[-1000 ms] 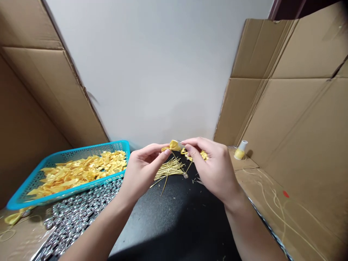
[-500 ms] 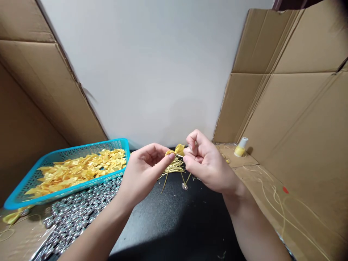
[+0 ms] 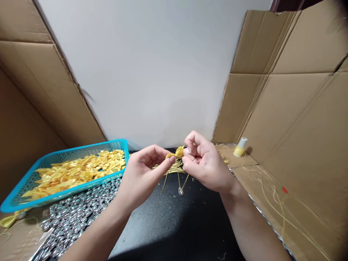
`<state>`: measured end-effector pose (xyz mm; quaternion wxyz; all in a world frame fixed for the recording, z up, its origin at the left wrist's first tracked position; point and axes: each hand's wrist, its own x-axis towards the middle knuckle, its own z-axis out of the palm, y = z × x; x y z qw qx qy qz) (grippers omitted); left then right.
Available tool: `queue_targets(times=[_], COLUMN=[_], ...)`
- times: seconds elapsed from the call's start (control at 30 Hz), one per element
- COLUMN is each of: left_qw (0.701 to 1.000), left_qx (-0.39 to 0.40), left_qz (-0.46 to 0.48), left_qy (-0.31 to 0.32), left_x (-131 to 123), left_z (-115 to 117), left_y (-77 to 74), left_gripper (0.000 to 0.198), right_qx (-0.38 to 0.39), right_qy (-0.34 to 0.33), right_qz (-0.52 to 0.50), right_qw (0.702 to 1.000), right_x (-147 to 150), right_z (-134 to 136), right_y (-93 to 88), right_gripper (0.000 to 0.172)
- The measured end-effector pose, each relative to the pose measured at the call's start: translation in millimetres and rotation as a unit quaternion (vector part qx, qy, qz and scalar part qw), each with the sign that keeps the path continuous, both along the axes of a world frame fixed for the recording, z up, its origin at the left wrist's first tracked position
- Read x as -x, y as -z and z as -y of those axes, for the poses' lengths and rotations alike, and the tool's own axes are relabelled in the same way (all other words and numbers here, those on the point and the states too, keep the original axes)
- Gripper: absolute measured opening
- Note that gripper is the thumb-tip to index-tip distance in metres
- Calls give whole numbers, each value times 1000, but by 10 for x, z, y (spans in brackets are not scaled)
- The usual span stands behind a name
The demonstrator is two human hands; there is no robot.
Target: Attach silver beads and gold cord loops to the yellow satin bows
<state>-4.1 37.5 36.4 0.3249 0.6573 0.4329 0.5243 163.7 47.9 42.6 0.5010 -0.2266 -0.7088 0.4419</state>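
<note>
A small yellow ribbon bow (image 3: 179, 151) is pinched between the thumb and fingers of my left hand (image 3: 145, 168). Close against its right side, my right hand (image 3: 203, 163) is closed with curled fingers, gripping thin yellow cord; its fingertips partly cover the bow's right end. Below the hands hangs a loop of the cord (image 3: 179, 179) with a shiny silver bead (image 3: 181, 191) at its bottom. Behind and beneath the bow lies a bundle of cut gold cords (image 3: 175, 167) on the black table surface (image 3: 152, 221).
To the left, a blue plastic basket (image 3: 24, 185) holds many yellow ribbon bows (image 3: 81, 168). Silver beads (image 3: 78, 210) are heaped before it. A thread spool (image 3: 239, 148) stands at right, near loose cord (image 3: 281, 206) on cardboard. Cardboard walls (image 3: 304, 108) flank both sides.
My right hand has moved slightly left, closer to the bow, and the taut strand between them barely shows now. The hanging bead has swung a little left and down.
</note>
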Motion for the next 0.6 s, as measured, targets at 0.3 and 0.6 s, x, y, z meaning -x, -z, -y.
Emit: queue_targets(times=[0.3, 0.6], left_qw=[1000, 1000], left_qx=[-8, -19], left_qz=[0, -11], left_qy=[0, -7], left_x=[-18, -12], left_z=[11, 9], left_y=[-14, 1], left_gripper=[17, 17], right_qx=[5, 4], right_qy=[5, 16], right_qz=[4, 11], right_qw=[1000, 1000], right_x=[3, 10], right_z=[5, 7], right_y=[-2, -1], right_gripper=[26, 25])
